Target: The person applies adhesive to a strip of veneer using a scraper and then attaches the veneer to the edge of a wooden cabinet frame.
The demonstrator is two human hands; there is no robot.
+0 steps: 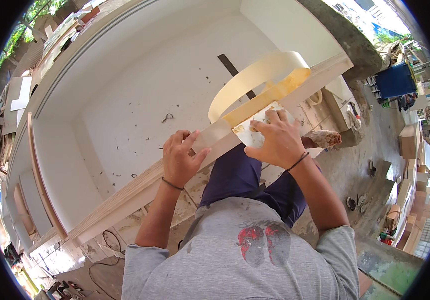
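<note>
A long pale edge-banding strip [255,77] loops up above the front board of a large white cabinet [145,100]. Yellowish glue [282,90] coats part of the strip. My left hand [179,156] grips the strip's near end against the board, thumb and index finger at its two edges. In my right hand [278,138] is a flat white spreader piece [247,136] smeared with yellow-brown glue. My fingers press on its top, and its edge touches the strip. The underside of the spreader is hidden.
Inside the cabinet lie a dark flat bar [228,65] and scattered bits of debris. A brush-like stick with a crusted end [323,138] juts out beside my right wrist. A blue bin [396,81] and cardboard boxes [410,141] stand to the right; a cable [110,241] lies lower left.
</note>
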